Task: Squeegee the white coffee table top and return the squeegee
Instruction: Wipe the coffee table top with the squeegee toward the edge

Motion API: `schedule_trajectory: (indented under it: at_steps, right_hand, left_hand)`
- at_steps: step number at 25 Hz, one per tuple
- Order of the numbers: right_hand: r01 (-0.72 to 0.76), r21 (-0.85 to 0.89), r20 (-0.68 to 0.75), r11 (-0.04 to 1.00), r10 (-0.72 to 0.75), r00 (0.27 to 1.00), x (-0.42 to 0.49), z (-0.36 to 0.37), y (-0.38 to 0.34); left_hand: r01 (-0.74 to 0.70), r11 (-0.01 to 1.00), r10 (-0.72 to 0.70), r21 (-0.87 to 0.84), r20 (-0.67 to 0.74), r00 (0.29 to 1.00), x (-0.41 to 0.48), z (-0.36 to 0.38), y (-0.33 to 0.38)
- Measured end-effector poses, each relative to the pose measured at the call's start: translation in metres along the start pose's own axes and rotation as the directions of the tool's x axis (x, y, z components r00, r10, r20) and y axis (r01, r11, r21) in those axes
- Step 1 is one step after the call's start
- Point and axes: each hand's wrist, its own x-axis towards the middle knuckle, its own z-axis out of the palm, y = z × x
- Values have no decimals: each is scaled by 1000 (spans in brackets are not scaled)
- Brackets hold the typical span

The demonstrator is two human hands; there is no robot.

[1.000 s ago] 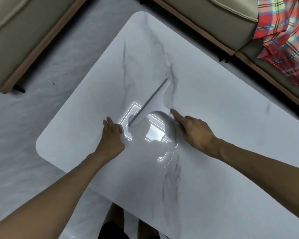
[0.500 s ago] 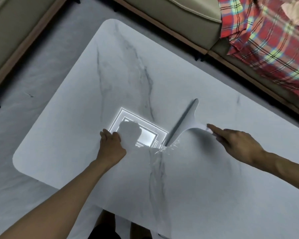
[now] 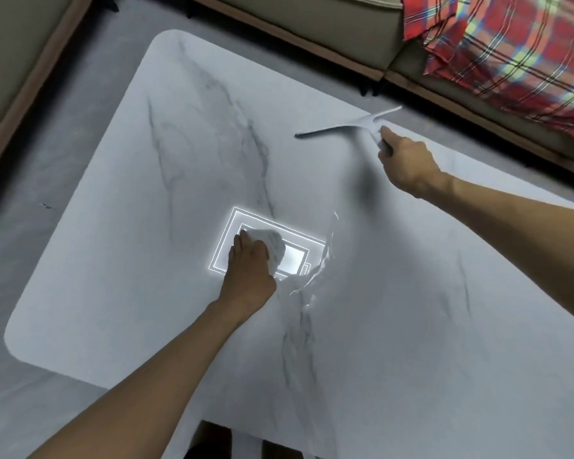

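Squeegee (image 3: pixel 345 125) farther right (right hand (image 3: pixel 406 164))

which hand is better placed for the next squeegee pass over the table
Right. The right hand grips the squeegee by its handle near the far edge of the table top. The left hand only rests on it, away from the tool.
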Motion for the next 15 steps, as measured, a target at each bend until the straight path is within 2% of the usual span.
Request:
schedule_trajectory:
  at_steps: [10,11,15]
  right_hand:
    - [-112,-46,229,993,120,966,-183,-3,111]
    - [-130,-18,211,991,131,969,-180,-10,114]
    - [-182,83,-5,980,183,983,-105,-29,112]
  left_hand:
    - [108,994,-112,33,189,976,27,12,32]
    - [110,993,-117,47,196,974,27,12,31]
    - [92,991,-110,97,204,973,26,15,31]
